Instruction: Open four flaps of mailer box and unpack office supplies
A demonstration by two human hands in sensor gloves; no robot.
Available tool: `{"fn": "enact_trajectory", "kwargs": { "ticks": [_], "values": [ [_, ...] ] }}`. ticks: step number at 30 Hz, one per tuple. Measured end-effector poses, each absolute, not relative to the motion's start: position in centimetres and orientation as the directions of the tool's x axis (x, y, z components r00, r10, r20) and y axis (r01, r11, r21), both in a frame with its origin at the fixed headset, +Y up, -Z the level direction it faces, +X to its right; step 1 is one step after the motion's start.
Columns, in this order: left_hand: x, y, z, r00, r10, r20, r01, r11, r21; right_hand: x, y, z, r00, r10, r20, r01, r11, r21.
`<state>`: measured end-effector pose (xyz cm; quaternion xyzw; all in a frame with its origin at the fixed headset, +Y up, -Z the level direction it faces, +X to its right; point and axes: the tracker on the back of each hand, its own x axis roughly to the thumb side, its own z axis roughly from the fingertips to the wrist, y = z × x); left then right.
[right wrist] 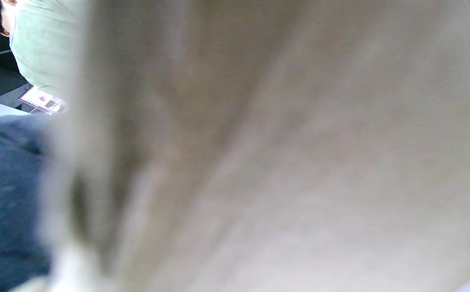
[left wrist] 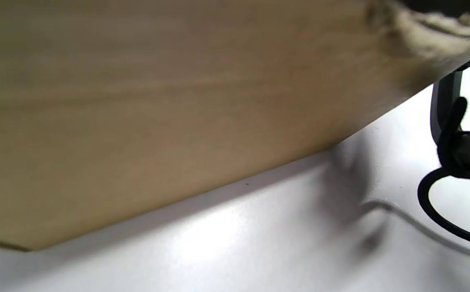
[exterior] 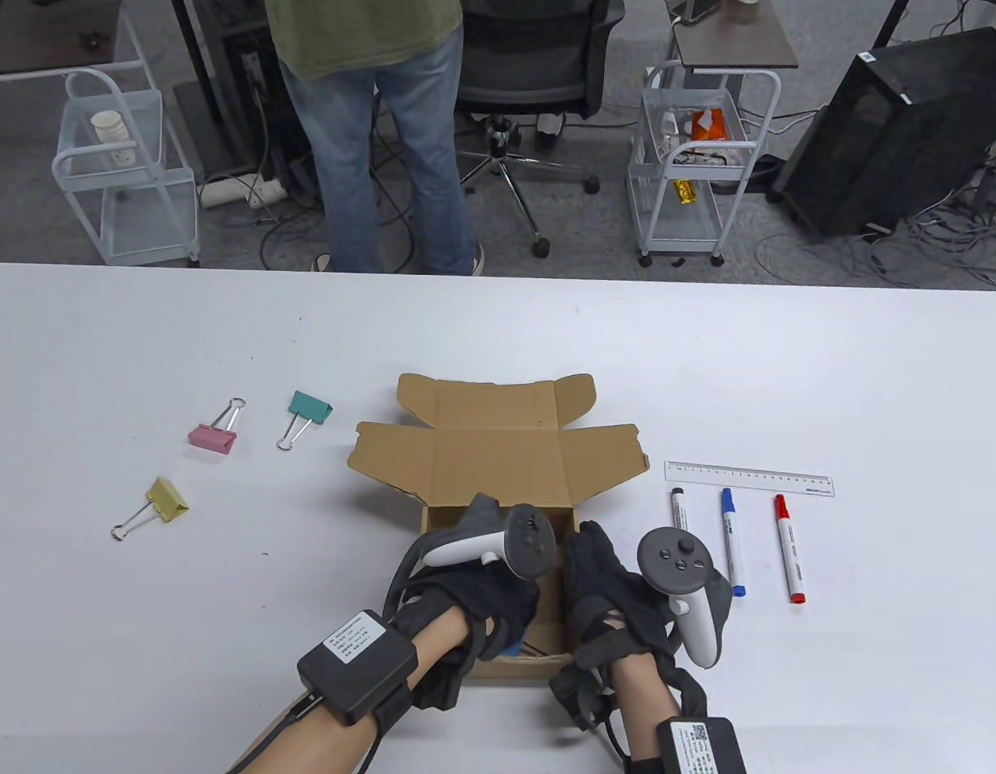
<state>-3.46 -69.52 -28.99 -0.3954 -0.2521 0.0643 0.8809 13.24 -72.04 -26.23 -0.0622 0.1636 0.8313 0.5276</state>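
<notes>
Right now the brown mailer box (exterior: 498, 476) sits on the white table (exterior: 143, 339), near the front edge, with its lid and side flaps folded back flat toward the far side. Both gloved hands are at the open part of the box. The left hand (exterior: 498, 597) reaches down into the box from the left, with a grey and white tracker (exterior: 502, 544) strapped on its back. Its fingers are hidden inside the box, so I cannot tell if they hold anything or how much they are curled. The right hand (exterior: 606, 592) is at the right wall of the box, and its fingertips dip over the edge (they are hidden too), so I cannot tell if it grips the wall or only touches it. To the left of the box lie three binder clips, well apart from it: a pink binder clip (exterior: 215, 431), a teal binder clip (exterior: 306, 415) and a yellow binder clip (exterior: 155, 506). To the right lies a clear ruler (exterior: 749, 478), and just in front of it three markers side by side: a black marker (exterior: 678, 508), a blue marker (exterior: 733, 540) and a red marker (exterior: 789, 559). The left wrist view shows a blurry brown cardboard wall (left wrist: 158, 113) above the white table. The right wrist view is almost all blurry cardboard (right wrist: 279, 162).
</notes>
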Motion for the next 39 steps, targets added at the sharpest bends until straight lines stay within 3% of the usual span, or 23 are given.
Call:
{"fn": "enact_trajectory", "kwargs": {
  "ticks": [11,24,30,39],
  "values": [
    [-4.3,-68.3,-28.8,0.84,0.339,0.424,0.064,0.714,-0.698,13.2,-72.0,-26.2,-0.436,0.857,-0.276,-0.897,-0.39,0.207],
    [-8.6,-60.5,-28.1,0.765,0.492,0.416,-0.164,0.774,-0.612,13.3,-72.0,-26.2,-0.438,0.856,-0.276,-0.897,-0.393,0.205],
    [-13.0,-57.2,-28.0,0.777,0.506,0.375,-0.241,0.789,-0.565,13.3,-72.0,-26.2,-0.437,0.856,-0.277,-0.897,-0.393,0.203],
    [-22.8,-55.5,-28.4,0.827,0.519,0.215,-0.369,0.79,-0.49,13.3,-72.1,-26.2,-0.437,0.856,-0.277,-0.897,-0.393,0.202]
  ]
}}
